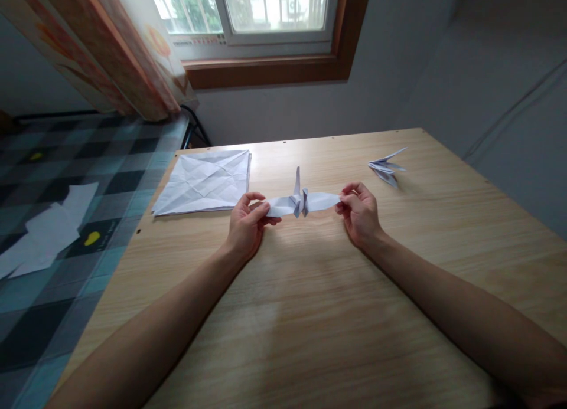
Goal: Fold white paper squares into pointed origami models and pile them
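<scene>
A white folded paper crane (pixel 300 203) is stretched between my two hands over the table. Its wings spread to the left and right, and a narrow pointed part stands up from its middle. My left hand (pixel 248 223) pinches the tip of the left wing between thumb and fingers. The tip of the right wing is pinched in the fingers of my right hand (pixel 359 213). Beyond my left hand lies a stack of creased square white paper (pixel 206 182). Another folded paper piece (pixel 387 167), with several thin points, rests on the table past my right hand.
The wooden table (pixel 283 320) fills the foreground. Left of it, a checked cloth (pixel 39 314) carries loose white paper sheets (pixel 55 235). An orange curtain (pixel 119 49) hangs beside the window (pixel 274 10) at the back. A cable (pixel 516 108) runs along the right wall.
</scene>
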{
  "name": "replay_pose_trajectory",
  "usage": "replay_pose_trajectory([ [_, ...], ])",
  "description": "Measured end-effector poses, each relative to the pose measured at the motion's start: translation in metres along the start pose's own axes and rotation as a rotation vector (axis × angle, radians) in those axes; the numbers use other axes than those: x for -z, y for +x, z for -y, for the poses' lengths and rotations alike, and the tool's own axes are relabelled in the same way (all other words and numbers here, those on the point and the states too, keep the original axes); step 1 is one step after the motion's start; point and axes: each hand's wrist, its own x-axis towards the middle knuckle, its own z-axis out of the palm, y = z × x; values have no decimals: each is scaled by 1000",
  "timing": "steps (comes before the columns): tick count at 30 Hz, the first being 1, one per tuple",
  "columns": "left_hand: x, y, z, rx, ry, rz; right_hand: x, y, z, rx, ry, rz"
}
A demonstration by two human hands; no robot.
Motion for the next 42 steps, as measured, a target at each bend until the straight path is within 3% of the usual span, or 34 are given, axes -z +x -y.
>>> replay_pose_trajectory([
  [11, -1, -1, 1, -10, 59, -1, 5, 6, -1, 69, -112, -25],
  [16, 9, 4, 3, -218, 495, -9, 17, 13, -3, 171, -400, 74],
  [20, 13, 4, -1, -262, 796, 14, 27, 20, -4, 181, -608, 123],
  [24, 11, 1, -4, -292, 942, 14, 30, 22, -3, 182, -692, 136],
  [39, 12, 1, -4, -297, 1015, -5, 32, 25, -1, 212, -756, 147],
  [42, 12, 1, -5, -290, 996, -4, 32, 27, -2, 195, -686, 75],
])
